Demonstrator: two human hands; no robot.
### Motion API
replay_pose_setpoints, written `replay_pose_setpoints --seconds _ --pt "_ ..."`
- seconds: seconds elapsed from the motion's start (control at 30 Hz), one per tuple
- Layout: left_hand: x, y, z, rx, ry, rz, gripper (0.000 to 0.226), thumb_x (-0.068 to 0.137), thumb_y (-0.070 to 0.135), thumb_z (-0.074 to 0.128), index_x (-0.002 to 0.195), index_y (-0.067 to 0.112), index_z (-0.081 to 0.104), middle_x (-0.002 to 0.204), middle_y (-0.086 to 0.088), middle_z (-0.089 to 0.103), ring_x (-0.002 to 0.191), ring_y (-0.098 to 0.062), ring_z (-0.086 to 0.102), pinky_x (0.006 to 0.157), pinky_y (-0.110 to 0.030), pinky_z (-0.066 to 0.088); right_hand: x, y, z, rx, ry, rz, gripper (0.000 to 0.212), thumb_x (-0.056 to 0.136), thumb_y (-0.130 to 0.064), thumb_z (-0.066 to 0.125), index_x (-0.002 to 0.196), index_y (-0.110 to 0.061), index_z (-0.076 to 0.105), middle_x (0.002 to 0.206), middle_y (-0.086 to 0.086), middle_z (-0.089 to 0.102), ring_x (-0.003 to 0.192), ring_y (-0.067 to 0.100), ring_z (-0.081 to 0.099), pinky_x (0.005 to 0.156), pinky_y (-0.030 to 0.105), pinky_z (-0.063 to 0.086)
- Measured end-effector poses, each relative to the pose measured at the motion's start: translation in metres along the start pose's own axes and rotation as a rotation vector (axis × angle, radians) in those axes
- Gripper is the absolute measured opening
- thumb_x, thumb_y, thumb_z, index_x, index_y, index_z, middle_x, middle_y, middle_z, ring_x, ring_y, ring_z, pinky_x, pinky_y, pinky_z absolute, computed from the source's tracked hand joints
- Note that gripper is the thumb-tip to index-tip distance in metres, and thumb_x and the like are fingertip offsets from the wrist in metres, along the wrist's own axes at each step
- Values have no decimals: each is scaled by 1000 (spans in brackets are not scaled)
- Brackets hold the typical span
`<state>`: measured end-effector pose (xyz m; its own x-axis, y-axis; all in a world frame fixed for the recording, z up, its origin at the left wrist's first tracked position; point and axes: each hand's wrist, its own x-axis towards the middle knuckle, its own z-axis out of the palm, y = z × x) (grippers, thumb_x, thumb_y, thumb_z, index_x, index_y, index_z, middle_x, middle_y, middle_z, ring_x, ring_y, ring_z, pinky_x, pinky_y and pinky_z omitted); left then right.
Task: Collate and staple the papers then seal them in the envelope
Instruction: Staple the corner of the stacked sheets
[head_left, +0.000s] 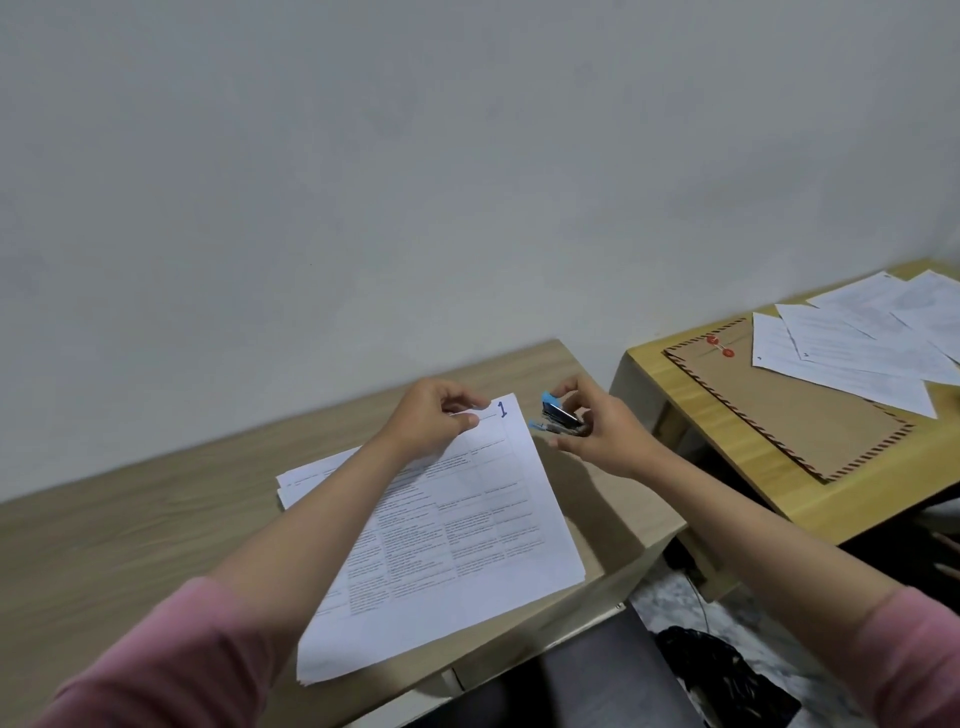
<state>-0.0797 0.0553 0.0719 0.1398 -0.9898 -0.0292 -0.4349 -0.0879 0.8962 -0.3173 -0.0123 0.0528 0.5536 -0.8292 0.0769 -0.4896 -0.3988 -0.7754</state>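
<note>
— Left side? Pale wood desk (130, 519) against a plain grey wall (363, 156). Left hand (434, 421) pinching the far corner of the stacked papers (467, 535), near edge overhanging the desk.

— And right? Right hand (592, 428) curled round a blue stapler (558, 418) just beside that corner. Past a gap, a second table (649, 364) bearing the envelope (789, 410) and loose sheets (857, 348).
</note>
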Motion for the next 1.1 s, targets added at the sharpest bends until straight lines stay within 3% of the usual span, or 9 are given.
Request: replay_pose_setpoints --seconds 0.17,0.33,0.47,0.57,0.67,0.77,0.9,1.0,1.1 --pt "2 2 -2 5 -23 -3 22 80 -3 68 92 15 72 90 1 69 86 -15 63 88 -29 51 4 -9 2 35 -35 -35 35 83 -27 68 104 -36 41 64 7 54 54 11 41 58 22 38" --pt "5 5 -2 16 -41 5 22 80 -5 67 97 8 71 85 1 68 74 -5 60 75 -15 49 9 -12 7 134 -37 4 10 93 -35 51 97 -43 46 69 28 54 60 24 43 64 39 45" --pt "6 6 -4 43 -48 8 23 80 -5 66 100 5 71 86 -2 68 62 9 58 67 -8 46 11 -18 7 180 -59 -13 10 93 -29 54 93 -39 49 67 20 58 61 17 48 63 28 40" --pt "6 5 -6 41 -50 4 23 81 -5 66 101 5 71 89 -4 68 66 4 60 68 -9 47 13 -20 6 196 -83 -27 12 90 -27 59 92 -35 50 81 16 67 65 15 47 64 25 39" --pt "5 5 -7 45 -54 9 23 80 -4 67 101 5 71 95 -8 68 76 -6 60 73 -12 48 17 -19 6 194 -98 -1 21 86 -25 64 101 -33 52 82 3 60 65 10 48 63 18 42" --pt "4 6 -7 43 -64 18 23 80 -5 67 101 4 70 94 -6 68 78 -7 61 75 -12 48 24 -18 7 150 -134 17 23 87 -33 60 109 -27 60 85 -4 61 70 9 53 65 21 43" --pt "3 6 -7 30 -73 30 23 80 -6 67 100 5 70 90 -1 68 77 -4 62 75 -13 48 29 -19 10 96 -151 -46 39 77 -58 54 96 -27 69 73 -14 60 63 7 48 63 22 40" --pt "3 6 -8 34 -65 29 23 80 -6 67 100 4 70 90 -1 68 74 0 62 75 -13 48 31 -18 11 78 -139 -65 33 79 -51 62 96 -24 69 83 -3 66 65 7 48 66 25 42" --pt "4 4 -9 32 -59 29 23 80 -6 66 100 4 70 89 0 68 70 6 61 72 -10 48 33 -17 12 51 -136 -60 28 81 -42 67 101 -24 68 89 -9 67 67 7 51 68 23 43"
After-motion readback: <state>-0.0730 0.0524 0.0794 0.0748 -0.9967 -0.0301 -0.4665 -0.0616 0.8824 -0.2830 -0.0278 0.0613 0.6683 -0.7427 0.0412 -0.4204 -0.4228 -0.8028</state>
